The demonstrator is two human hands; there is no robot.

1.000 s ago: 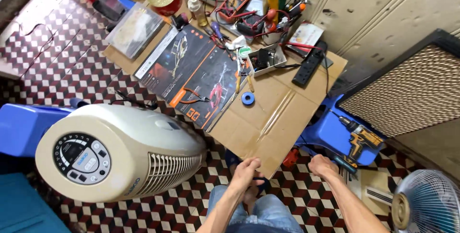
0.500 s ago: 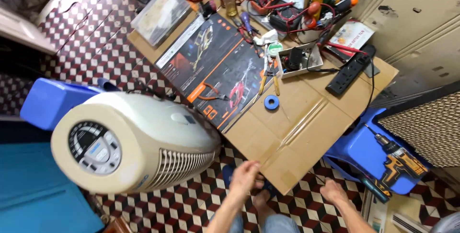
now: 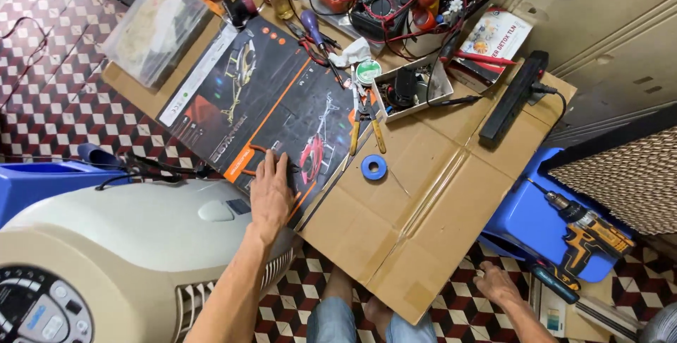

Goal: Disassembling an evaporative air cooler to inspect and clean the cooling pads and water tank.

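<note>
Your left hand (image 3: 271,191) just moved up from your knee, now flat and open on the dark helicopter box (image 3: 271,114) beside the orange-handled pliers (image 3: 262,163), gripping nothing; right hand (image 3: 497,285) rests open, empty, near the floor.

Two hands: the left hand (image 3: 271,191) and the right hand (image 3: 498,284). One cream tower fan (image 3: 127,258), one dark printed box (image 3: 261,103), one blue tape roll (image 3: 374,167), one pair of yellow-handled pliers (image 3: 366,121), one black power strip (image 3: 514,95), one cordless drill (image 3: 589,234), two blue stools (image 3: 525,219)
</note>
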